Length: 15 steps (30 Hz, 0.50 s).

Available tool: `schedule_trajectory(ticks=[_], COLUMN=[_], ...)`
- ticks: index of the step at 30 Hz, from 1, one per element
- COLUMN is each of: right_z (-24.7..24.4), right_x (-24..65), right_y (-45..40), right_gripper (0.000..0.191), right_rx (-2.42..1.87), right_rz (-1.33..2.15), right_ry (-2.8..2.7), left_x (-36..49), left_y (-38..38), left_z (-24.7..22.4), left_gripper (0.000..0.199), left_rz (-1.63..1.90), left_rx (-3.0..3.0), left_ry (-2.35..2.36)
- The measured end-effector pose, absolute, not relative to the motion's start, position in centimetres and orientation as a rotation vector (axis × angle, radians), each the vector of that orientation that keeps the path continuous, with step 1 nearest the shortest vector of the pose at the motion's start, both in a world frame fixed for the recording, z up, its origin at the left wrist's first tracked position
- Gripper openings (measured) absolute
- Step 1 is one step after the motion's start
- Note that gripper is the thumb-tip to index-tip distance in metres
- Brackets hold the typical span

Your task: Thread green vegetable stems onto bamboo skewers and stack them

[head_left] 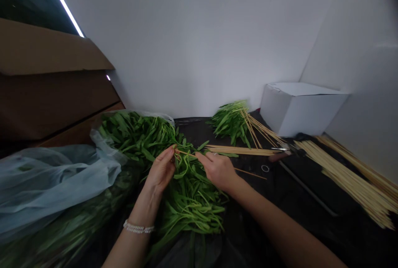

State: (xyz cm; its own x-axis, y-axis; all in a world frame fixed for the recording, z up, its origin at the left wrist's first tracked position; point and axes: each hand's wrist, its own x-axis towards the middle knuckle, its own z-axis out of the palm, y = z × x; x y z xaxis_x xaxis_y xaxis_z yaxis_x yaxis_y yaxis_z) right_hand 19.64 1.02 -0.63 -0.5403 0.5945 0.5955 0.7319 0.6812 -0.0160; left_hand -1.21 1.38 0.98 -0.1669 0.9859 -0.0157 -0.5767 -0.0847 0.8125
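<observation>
The stick (186, 153) lies right at the hands, over the far part of the pile (199, 212). Its long axis runs crosswise over the pile: one tip at the left hand (162, 170), the rest sloping slightly nearer as it passes the right hand (219, 171) and, it seems, coming out to the pile's right. The left hand is nearer that tip, thumb and fingers pinched together there; whether a stem is wrapped round it or just beside it, I cannot tell. The right hand is closed on the stick, fingers curled.
</observation>
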Motion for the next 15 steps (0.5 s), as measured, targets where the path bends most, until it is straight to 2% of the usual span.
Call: schedule_trajectory(ticks=[15], right_z=[-0.86], right_x=[19.64], right_y=[1.09], right_gripper=[0.042], right_rx=[-1.014], right_rz=[-0.319], right_ry=[-2.322], left_x=[-1.35], left_y=[1.3], left_z=[0.76], left_gripper=[0.029], left_rz=[1.511], left_rx=[0.718], left_ry=[0.817])
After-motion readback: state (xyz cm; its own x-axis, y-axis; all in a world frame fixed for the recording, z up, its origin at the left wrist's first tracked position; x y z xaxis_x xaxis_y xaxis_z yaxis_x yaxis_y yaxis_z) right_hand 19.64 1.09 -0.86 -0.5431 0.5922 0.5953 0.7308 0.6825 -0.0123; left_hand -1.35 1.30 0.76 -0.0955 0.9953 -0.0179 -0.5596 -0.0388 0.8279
